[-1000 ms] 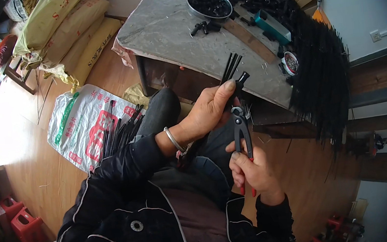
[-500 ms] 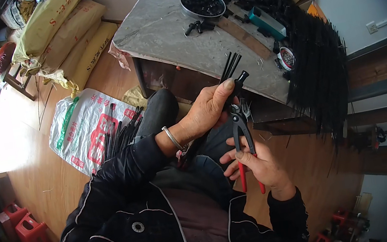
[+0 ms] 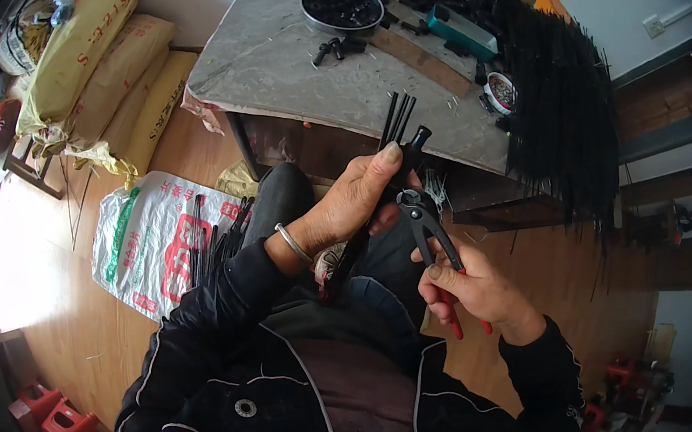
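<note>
The left hand (image 3: 353,202) is up in the middle, holding a bunch of rods (image 3: 397,120). The right hand (image 3: 475,286) is lower and to the right, holding pliers (image 3: 427,227) that point up at the rods. Behind the hands stands the table (image 3: 288,56). A round tray (image 3: 341,6) sits on it. Sacks (image 3: 96,74) lie to the left. A bag (image 3: 154,234) lies on the floor (image 3: 81,342), with more rods on it.

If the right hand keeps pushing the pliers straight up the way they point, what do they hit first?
Most likely the bundle of black rods gripped in the left hand. The right hand aims the pliers up at it, their head just below; depth is unclear.
</note>
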A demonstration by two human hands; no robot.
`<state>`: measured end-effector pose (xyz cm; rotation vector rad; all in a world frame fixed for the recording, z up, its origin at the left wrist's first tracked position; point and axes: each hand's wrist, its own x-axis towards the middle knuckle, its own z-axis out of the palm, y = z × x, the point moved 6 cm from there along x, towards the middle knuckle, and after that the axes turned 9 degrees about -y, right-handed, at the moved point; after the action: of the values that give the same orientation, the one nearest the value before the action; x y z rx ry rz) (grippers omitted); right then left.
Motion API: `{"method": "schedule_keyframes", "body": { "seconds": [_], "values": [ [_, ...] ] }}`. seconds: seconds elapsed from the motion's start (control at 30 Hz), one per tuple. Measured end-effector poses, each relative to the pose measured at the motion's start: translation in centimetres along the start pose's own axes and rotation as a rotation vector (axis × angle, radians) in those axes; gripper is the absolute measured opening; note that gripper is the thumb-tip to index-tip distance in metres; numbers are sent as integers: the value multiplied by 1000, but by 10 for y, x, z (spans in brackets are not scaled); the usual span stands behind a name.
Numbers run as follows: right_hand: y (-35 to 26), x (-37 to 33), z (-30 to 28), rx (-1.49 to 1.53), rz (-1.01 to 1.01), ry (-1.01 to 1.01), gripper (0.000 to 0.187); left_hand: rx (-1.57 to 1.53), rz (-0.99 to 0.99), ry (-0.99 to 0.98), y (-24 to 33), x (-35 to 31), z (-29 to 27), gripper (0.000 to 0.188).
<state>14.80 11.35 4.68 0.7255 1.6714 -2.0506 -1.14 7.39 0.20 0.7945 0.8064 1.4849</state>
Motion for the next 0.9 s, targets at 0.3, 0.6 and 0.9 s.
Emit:
{"method": "schedule_keyframes", "body": {
  "seconds": [0.3,0.6,0.9],
  "values": [
    [2,-3,20,282,80,-156,18,151,22,139,5,-6,8,63],
    [5,12,3,192,33,-107,21,198,8,318,4,-2,2,63],
    [12,14,-6,157,-35,-116,27,190,-4,300,0,5,-3,63]
  ]
}}
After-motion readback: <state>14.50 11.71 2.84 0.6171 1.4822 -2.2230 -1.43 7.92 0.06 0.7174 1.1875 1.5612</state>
